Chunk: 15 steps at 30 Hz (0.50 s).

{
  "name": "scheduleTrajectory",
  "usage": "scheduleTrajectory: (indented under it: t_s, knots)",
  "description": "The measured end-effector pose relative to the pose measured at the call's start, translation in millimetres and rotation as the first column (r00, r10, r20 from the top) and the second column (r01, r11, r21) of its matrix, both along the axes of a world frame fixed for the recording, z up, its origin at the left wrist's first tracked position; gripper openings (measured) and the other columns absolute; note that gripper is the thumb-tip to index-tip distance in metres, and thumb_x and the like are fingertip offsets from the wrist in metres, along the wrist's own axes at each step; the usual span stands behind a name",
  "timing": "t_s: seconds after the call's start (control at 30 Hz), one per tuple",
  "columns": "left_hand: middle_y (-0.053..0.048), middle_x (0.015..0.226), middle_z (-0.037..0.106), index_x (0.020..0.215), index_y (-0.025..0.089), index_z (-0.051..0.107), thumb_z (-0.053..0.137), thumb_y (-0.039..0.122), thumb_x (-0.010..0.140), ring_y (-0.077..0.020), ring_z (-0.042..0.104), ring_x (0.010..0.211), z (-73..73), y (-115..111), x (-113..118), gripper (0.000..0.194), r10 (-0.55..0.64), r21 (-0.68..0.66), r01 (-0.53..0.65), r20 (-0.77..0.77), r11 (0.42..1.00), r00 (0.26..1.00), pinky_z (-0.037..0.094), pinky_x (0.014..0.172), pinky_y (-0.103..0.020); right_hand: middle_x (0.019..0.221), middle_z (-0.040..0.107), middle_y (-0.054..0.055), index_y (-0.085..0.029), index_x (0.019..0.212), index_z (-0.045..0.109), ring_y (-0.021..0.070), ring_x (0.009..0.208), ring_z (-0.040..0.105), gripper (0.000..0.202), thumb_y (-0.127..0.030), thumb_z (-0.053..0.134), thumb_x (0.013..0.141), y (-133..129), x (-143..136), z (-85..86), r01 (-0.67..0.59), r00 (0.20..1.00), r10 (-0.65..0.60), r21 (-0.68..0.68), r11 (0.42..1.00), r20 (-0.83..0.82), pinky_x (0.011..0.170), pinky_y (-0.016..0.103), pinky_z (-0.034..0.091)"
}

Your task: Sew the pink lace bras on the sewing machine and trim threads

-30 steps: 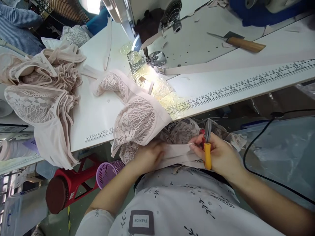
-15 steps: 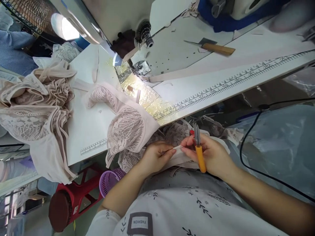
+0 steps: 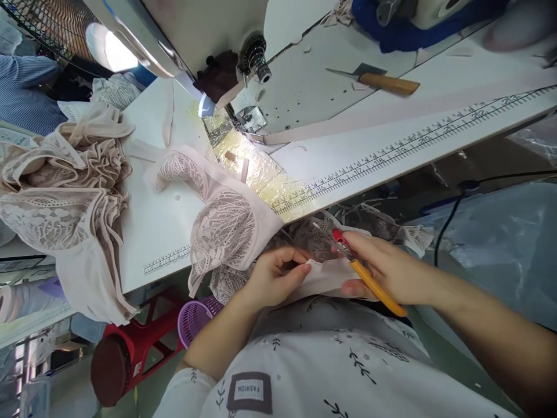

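Observation:
My left hand [image 3: 278, 277] pinches the edge of a pale pink fabric band [image 3: 324, 276] between thumb and fingers. In my right hand [image 3: 378, 267] are thread snips [image 3: 376, 287] with an orange handle and a red end; fingers partly cover their blades. The band belongs to a lace garment in my lap. Just beyond my left hand, a pale pink lace bra [image 3: 226, 223] lies on the sewing table and hangs over its front edge.
A sewing machine [image 3: 209, 35] with a lit lamp stands ahead. A wooden-handled blade [image 3: 387, 83] lies on the table [image 3: 161, 232]. Stacked bras [image 3: 56, 215] overhang at left. Below are a purple basket [image 3: 191, 325] and a red stool [image 3: 143, 342]. A striped sleeve [image 3: 26, 87] shows far left.
My right hand has moved right, off the band's edge, and the snips have swung from near upright to slanted. My left hand keeps its pinch in about the same place.

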<state>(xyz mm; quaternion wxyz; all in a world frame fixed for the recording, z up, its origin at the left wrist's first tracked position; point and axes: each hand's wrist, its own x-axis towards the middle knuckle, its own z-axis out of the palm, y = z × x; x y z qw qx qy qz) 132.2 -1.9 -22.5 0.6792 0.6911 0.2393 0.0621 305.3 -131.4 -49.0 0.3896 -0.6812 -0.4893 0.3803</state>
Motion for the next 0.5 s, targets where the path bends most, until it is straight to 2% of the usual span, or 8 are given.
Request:
scheduleTrajectory:
  t_s: [0.1,0.2,0.3,0.5]
  knots:
    - [-0.01,0.092,0.068,0.075,0.014,0.058,0.06,0.038,0.085,-0.0151,0.062,0.079,2.3,0.7,-6.5,0.026,0.011,-0.042,-0.009,0.039,0.999,0.999,0.049,0.067,-0.024,0.062,0.053,0.002,-0.025,0.066,0.041,0.02,0.055,0.052,0.051,-0.069,0.066,0.061,-2.3,12.8,-1.3,-0.217,0.961,0.233,-0.116,0.969,0.146,0.05,0.033,0.043]
    - [-0.01,0.09,0.067,0.076,0.015,0.058,0.06,0.034,0.085,-0.0155,0.062,0.081,5.1,0.8,-10.0,0.022,0.019,0.016,-0.02,0.075,1.0,0.997,0.049,0.069,-0.024,0.065,0.057,0.004,-0.024,0.067,0.044,0.0225,0.059,0.056,0.054,-0.074,0.064,0.06,-5.7,13.4,-2.6,-0.294,0.921,0.329,-0.184,0.938,0.208,0.054,0.034,0.044]
    - [-0.011,0.09,0.067,0.075,0.015,0.058,0.059,0.035,0.085,-0.0164,0.062,0.081,6.3,0.4,-10.9,0.022,0.044,0.062,-0.049,0.072,0.997,0.996,0.049,0.068,-0.025,0.062,0.055,0.003,-0.024,0.065,0.041,0.0206,0.057,0.054,0.053,-0.072,0.063,0.063,-9.9,7.8,-3.5,-0.301,0.914,0.335,-0.171,0.938,0.229,0.052,0.031,0.041]
    - [-0.013,0.092,0.068,0.076,0.015,0.057,0.058,0.039,0.085,-0.0154,0.062,0.077,5.1,-1.1,-11.3,0.026,0.1,0.067,-0.103,0.054,0.992,0.994,0.048,0.064,-0.025,0.056,0.05,0.0,-0.024,0.061,0.038,0.0166,0.049,0.047,0.052,-0.069,0.064,0.064,-21.5,1.0,-15.5,-0.241,0.925,0.256,-0.088,0.967,0.282,0.045,0.027,0.032]
